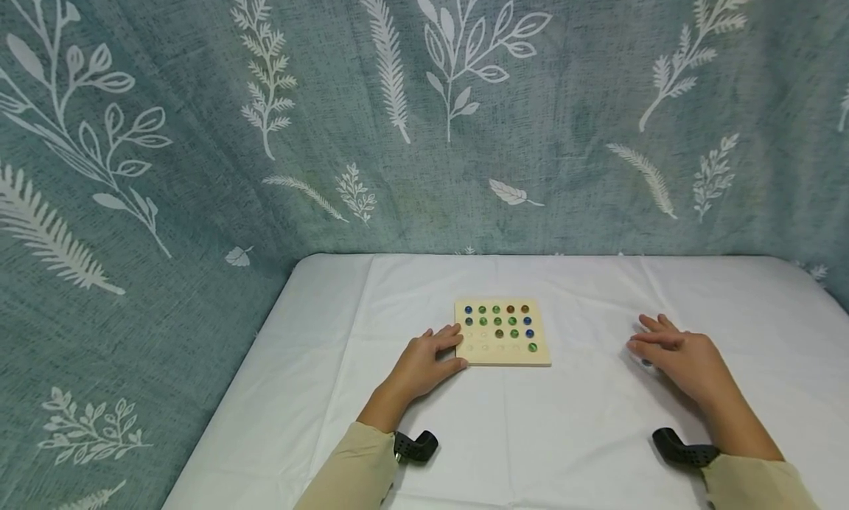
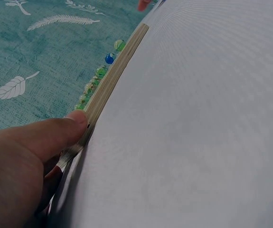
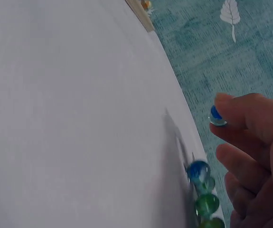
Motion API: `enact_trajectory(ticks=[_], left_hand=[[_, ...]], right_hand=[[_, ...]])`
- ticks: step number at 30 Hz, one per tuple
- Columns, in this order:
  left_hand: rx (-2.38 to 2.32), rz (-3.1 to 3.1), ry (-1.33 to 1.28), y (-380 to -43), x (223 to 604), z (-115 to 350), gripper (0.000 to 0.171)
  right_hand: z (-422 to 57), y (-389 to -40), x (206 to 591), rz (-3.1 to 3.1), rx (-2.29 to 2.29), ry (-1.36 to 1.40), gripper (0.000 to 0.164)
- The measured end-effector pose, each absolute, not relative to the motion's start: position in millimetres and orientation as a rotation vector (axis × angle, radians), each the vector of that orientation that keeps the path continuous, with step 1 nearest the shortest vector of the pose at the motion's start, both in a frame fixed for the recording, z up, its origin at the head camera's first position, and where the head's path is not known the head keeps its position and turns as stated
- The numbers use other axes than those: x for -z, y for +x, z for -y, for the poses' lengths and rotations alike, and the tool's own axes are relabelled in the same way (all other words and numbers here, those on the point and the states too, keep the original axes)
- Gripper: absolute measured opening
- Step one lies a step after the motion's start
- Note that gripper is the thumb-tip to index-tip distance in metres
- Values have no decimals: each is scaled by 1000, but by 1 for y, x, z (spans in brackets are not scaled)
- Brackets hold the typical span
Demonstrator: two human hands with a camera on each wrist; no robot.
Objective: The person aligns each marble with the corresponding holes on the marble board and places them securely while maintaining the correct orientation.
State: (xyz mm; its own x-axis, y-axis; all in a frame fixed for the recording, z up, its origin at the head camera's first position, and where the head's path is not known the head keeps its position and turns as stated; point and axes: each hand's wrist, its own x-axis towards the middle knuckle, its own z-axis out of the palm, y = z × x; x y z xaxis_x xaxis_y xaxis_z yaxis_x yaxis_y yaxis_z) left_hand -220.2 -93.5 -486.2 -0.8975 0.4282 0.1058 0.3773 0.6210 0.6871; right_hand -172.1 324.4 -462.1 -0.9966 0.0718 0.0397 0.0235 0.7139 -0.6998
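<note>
A pale wooden board (image 1: 507, 358) with rows of shallow hollows lies on the white cloth. Blue, green and amber-brown glass marbles (image 1: 497, 321) fill its two far rows; the nearer rows hold marbles only toward the right, with bare hollows at left. My left hand (image 1: 421, 364) grips the board at its near left corner, thumb against the front edge and fingers along the left side. Well to the right, my right hand (image 1: 686, 359) pinches a clear marble with a blue core (image 3: 216, 115) between thumb and forefinger. Below it, loose blue and green marbles (image 3: 206, 204) sit on the cloth.
The white cloth (image 1: 570, 436) covers the table up to a blue-green curtain (image 1: 411, 186) with white leaf prints, which stands along the back and left. A black wrist device (image 1: 416, 446) is on the left wrist, another (image 1: 683, 451) on the right.
</note>
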Motion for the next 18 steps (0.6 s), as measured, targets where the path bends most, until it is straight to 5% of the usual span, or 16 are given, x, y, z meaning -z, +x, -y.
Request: enact_trajectory(ticks=[18], left_hand=[[-1136,-2780,658,-219,485,92,54]], right_hand=[[-229,-204,446,2758,-1278,26,48]])
